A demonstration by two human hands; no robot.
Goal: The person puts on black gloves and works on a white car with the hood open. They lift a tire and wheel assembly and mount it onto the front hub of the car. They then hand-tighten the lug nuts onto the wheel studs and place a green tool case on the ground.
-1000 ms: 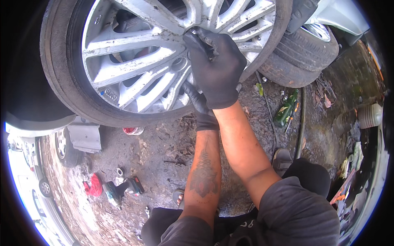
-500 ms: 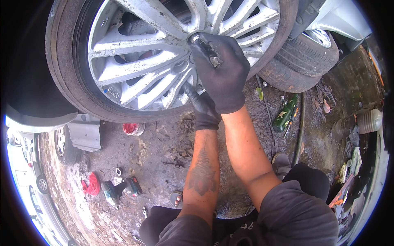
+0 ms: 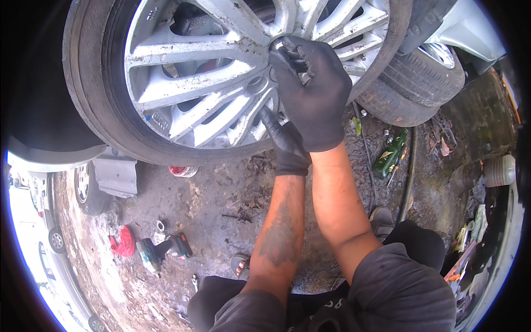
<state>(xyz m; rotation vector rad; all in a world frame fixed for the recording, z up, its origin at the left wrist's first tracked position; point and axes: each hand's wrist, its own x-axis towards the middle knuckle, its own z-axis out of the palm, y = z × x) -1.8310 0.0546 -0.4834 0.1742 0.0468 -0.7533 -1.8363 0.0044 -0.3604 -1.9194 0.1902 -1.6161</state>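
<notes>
At a wheel (image 3: 191,85), the right hand's (image 3: 316,94) curled fingers apparently work the hub (image 3: 262,62), steadiness needed next; grip, like left hand's (image 3: 290,145), unclear.

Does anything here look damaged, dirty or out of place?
Yes. The silver wheel has dark scuffs and grime across its spokes. A green bottle lies on its side among litter, and a power tool sits directly on the dirty ground.
</notes>
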